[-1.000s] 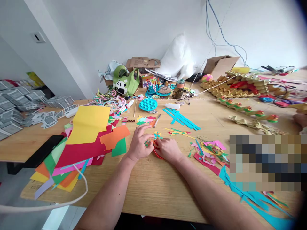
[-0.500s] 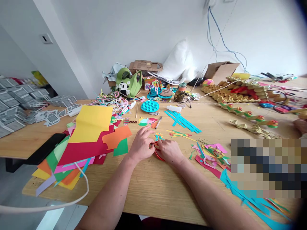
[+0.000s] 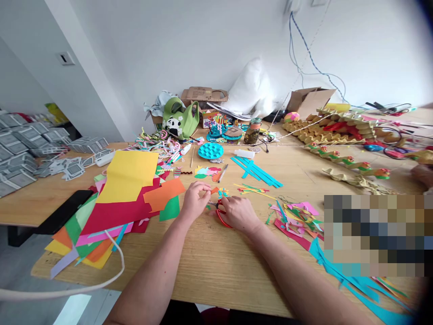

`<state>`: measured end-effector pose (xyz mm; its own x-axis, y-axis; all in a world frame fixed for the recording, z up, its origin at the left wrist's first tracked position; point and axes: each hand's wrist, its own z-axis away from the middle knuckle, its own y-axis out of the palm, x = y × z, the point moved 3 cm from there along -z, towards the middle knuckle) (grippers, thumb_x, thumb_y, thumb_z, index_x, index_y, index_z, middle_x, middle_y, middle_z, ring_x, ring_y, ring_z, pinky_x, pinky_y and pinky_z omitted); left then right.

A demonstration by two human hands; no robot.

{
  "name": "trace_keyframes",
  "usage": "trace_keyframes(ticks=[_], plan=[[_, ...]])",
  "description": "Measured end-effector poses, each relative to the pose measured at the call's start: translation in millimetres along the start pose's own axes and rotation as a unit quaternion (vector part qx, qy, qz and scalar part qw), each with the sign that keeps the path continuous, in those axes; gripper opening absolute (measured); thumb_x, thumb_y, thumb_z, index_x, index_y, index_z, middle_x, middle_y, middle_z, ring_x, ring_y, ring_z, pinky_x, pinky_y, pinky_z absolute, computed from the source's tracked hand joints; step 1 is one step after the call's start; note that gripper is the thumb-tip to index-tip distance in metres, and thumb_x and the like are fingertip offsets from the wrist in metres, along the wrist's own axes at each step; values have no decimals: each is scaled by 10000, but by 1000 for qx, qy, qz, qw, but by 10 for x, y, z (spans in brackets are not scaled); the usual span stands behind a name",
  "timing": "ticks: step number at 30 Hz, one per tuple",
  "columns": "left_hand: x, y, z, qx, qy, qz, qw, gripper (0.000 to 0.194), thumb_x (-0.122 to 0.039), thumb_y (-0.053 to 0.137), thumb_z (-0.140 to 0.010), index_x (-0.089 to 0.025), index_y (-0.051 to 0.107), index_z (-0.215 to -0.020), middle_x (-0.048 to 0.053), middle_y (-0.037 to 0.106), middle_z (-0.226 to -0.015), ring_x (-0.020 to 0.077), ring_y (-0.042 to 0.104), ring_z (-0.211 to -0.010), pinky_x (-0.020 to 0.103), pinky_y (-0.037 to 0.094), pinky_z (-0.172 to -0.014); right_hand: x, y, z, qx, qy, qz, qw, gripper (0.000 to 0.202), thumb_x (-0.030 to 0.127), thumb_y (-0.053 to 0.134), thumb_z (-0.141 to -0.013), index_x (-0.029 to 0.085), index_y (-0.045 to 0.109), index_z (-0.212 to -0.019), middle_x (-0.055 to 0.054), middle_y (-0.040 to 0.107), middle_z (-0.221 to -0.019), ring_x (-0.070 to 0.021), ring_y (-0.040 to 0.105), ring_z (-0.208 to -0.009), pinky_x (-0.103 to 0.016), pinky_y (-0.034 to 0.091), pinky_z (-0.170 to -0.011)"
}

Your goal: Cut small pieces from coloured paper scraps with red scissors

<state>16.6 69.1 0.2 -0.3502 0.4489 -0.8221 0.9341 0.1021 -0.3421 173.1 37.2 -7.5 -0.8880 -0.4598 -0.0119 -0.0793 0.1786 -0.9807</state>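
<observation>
My left hand [image 3: 196, 198] is closed, its thumb and finger pinching a small orange paper strip [image 3: 214, 190]. Close on its right, my right hand [image 3: 239, 212] grips red-handled scissors [image 3: 222, 217], whose blades point left toward the left fingertips. Just beyond both hands lies a little heap of blue and yellow paper snippets [image 3: 222, 193]. Thin colored paper strips [image 3: 253, 189] rest to the right of that heap. Farther back are cut fish-like paper shapes [image 3: 207, 172] and a pen [image 3: 223, 172].
Stacked colored paper [image 3: 130, 176] covers the left side. Blue strips [image 3: 255, 171], a blue round tray [image 3: 210, 151] and a jar [image 3: 252, 132] stand farther back. Paper scraps [image 3: 297, 219] and egg-carton pieces [image 3: 352, 162] lie right. A white cable [image 3: 118, 271] loops front left. Another person's hand [image 3: 422, 174] shows far right.
My left hand has shifted slightly left and down, away from the right hand. The orange strip and scissor blades now show between them. The right hand keeps its hold on the scissors.
</observation>
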Motion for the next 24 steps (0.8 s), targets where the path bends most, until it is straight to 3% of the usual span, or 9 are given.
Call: trace_keyframes(ticks=[3, 6, 10, 14, 17, 24], plan=[[126, -45, -30, -52, -152, 182, 970, 128, -267, 677, -686, -160, 685, -756, 41, 668, -751, 153, 614, -715, 313, 491, -738, -34, 16, -3, -72, -34, -19, 997, 484, 555, 424, -913, 130, 652, -869, -124, 688, -726, -210, 647, -669, -268, 293, -541], [168, -44, -32, -76, -238, 322, 913, 240, -300, 760, -577, -141, 680, -738, 1, 635, -638, 108, 570, -605, 269, 475, -668, -74, 12, -25, -137, -69, -62, 986, 430, 512, 463, -899, 138, 653, -800, -97, 673, -681, -172, 607, -615, -259, 280, -543], [119, 13, 5, -71, -293, 401, 865, 300, -266, 818, -488, -131, 674, -714, -6, 635, -633, 85, 566, -590, 243, 477, -645, -175, -95, -50, -180, 38, -169, 968, 449, 535, 491, -866, 170, 563, -615, -43, 587, -536, -129, 502, -481, -252, 258, -504], [57, 85, 55, -51, -320, 431, 842, 275, -213, 823, -480, -132, 659, -684, -1, 640, -641, 88, 586, -614, 229, 482, -630, -173, -157, -13, -119, 137, -388, 904, 516, 606, 515, -828, 196, 445, -521, 0, 520, -435, -106, 454, -412, -218, 281, -449], [24, 115, 72, -36, -320, 433, 842, 238, -213, 814, -502, -140, 645, -654, -11, 623, -621, 84, 576, -598, 216, 467, -600, -79, -81, 20, -35, 162, -515, 841, 517, 634, 531, -805, 183, 493, -555, 0, 540, -414, -105, 450, -371, -208, 315, -413], [-35, 150, 82, -11, -280, 409, 869, 210, -236, 803, -539, -145, 666, -670, -14, 629, -621, 70, 543, -557, 209, 432, -589, 25, 110, 60, 0, 158, -573, 804, 529, 648, 556, -777, 167, 517, -561, 24, 500, -379, -90, 389, -349, -203, 284, -385]])
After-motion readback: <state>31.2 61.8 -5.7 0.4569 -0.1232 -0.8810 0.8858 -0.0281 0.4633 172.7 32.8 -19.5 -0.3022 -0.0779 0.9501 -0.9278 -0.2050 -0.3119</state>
